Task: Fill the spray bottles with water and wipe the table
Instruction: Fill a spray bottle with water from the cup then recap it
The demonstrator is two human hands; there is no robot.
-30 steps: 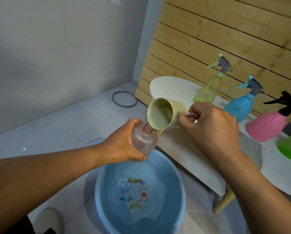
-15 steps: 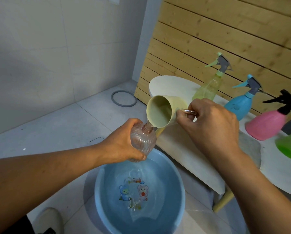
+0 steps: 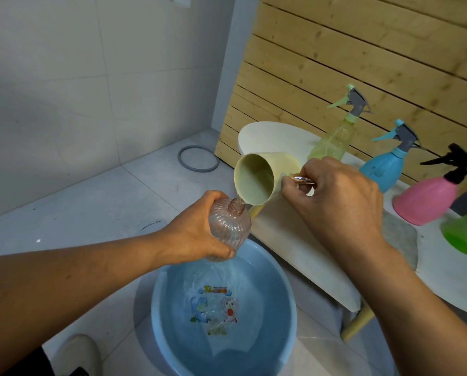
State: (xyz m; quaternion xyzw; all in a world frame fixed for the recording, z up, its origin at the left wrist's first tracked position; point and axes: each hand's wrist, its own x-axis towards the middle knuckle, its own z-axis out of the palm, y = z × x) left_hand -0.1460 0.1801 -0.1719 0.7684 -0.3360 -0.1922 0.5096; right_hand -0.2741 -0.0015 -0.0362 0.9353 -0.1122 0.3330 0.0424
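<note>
Water trickles from the tilted cream plastic cup [image 3: 256, 180], pinched by the right hand [image 3: 335, 202], into the ribbed clear capless bottle [image 3: 228, 229] gripped by the left hand [image 3: 197, 237] above the blue basin [image 3: 292, 302]; table unwiped.

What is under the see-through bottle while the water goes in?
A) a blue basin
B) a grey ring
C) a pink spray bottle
A: the left hand holds the clear bottle right above the blue basin on the floor.
</note>
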